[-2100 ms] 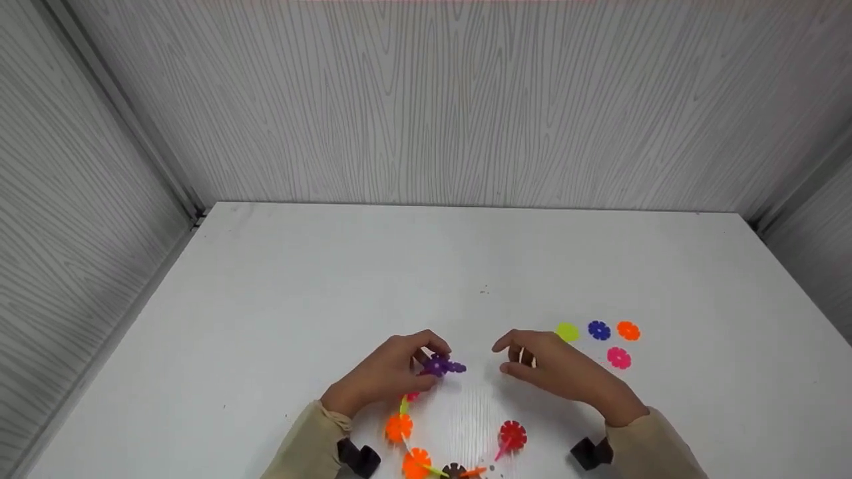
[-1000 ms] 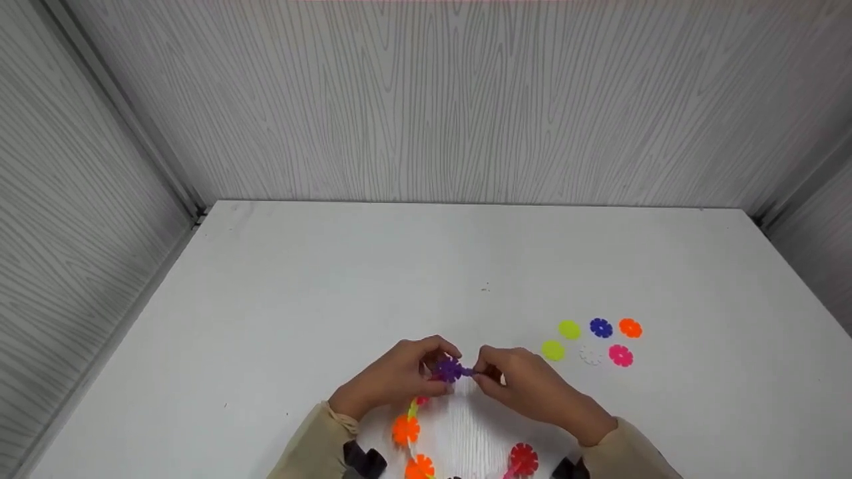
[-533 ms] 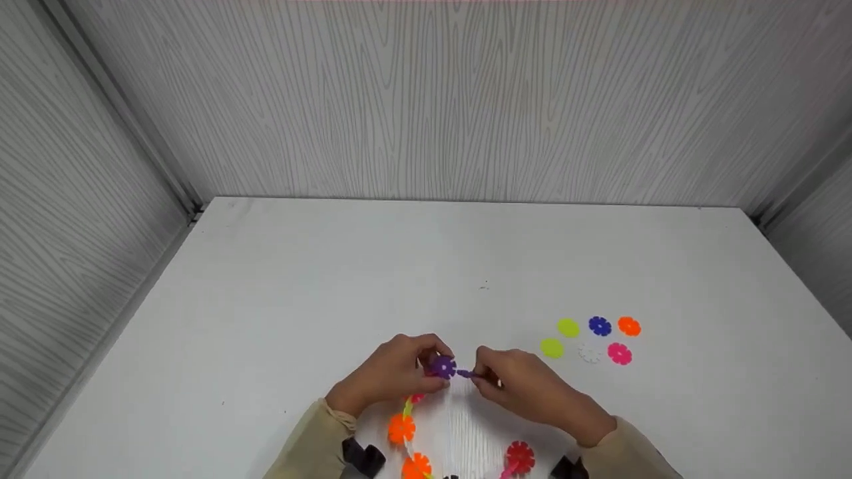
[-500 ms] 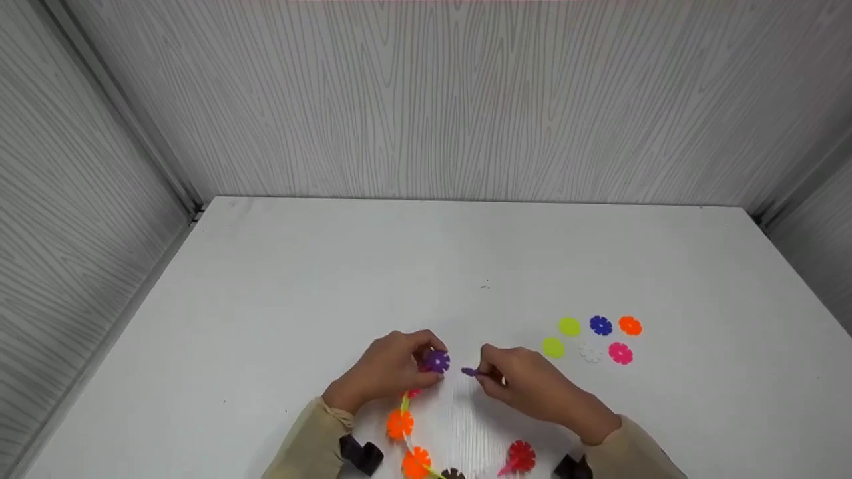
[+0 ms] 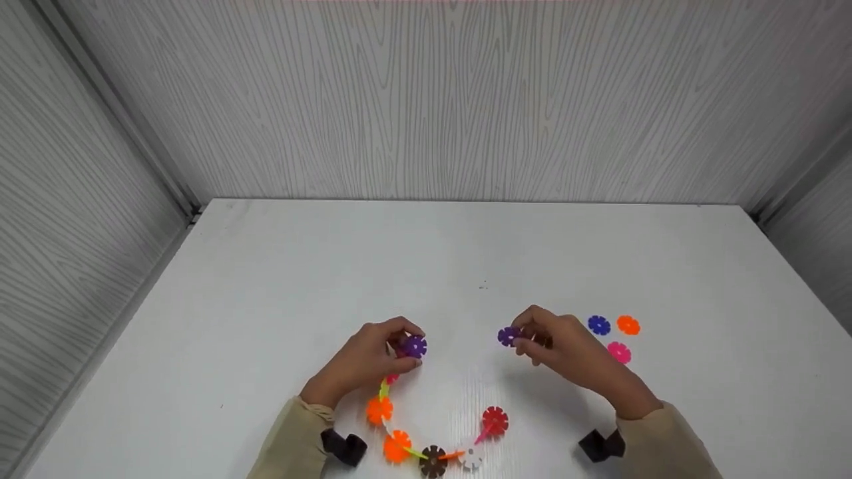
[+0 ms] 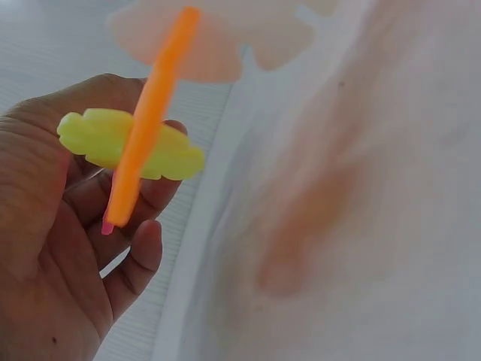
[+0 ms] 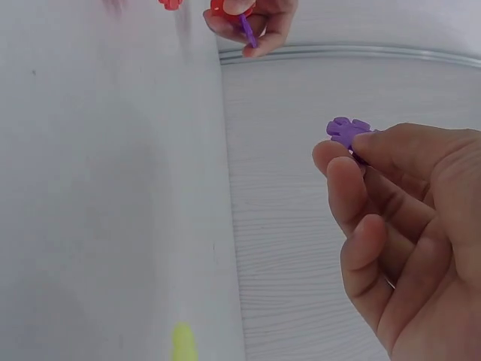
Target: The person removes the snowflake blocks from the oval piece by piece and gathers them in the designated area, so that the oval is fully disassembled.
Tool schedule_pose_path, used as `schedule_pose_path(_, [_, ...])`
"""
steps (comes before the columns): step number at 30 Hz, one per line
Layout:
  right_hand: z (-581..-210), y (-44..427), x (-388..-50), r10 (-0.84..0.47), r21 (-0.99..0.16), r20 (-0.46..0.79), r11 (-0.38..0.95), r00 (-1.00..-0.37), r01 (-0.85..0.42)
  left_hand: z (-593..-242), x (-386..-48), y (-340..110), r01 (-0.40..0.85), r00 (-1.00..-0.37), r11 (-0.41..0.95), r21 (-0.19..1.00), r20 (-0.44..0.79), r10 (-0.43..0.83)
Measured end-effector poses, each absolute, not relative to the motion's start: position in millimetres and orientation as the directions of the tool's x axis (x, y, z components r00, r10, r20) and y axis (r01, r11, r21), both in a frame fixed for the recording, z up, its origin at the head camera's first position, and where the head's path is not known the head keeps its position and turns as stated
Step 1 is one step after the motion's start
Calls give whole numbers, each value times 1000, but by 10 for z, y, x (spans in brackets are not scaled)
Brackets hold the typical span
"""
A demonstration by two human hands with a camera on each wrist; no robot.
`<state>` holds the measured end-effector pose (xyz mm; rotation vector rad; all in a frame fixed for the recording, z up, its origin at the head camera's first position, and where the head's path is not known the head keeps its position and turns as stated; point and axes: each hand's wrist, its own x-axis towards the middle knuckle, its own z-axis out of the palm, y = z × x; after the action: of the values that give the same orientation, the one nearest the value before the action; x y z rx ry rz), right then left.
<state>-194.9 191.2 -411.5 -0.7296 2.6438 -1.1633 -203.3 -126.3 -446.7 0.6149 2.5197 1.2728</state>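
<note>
My left hand (image 5: 369, 356) grips the upper end of a curved chain of slotted, flower-shaped interlocking discs, where a purple disc (image 5: 417, 346) faces out beside a red one (image 7: 218, 7). From there the chain runs down through an orange disc (image 5: 379, 410) and a brown disc (image 5: 433, 460) to a red end disc (image 5: 495, 422). Across a gap, my right hand (image 5: 576, 352) pinches a separate purple disc (image 5: 508, 336) between thumb and fingertips. In the left wrist view a yellow disc (image 6: 98, 139) and an edge-on orange disc (image 6: 146, 124) partly cover the left hand.
Loose blue (image 5: 599, 325), orange (image 5: 628, 324) and pink (image 5: 619, 352) discs lie on the white table (image 5: 319, 266), right of the right hand. In the right wrist view a yellow disc (image 7: 183, 344) shows at the bottom. Panelled walls (image 5: 426, 100) stand behind and at the sides.
The right hand, earlier holding nothing, took hold of the outer purple disc and pulled it off the chain. It has since moved up and right; the left hand has drawn left with the chain.
</note>
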Motion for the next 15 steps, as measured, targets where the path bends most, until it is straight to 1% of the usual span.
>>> schedule_pose_path(5, [-4123,1995,-1981,-491,-726,36,585,-870,-361,-4506,-2034,-1306,245,-883,526,814,-37,469])
schedule_pose_path(11, [-4058,2171,-2045,-422,-716,43,620,-905,-323,-4536,-2051,-1327,232,-886,548,804,-58,459])
schedule_pose_path(15, [-4069,2267,-2090,-381,-744,21,611,-925,-269,-4537,-2060,-1325,215,-885,555,804,-80,458])
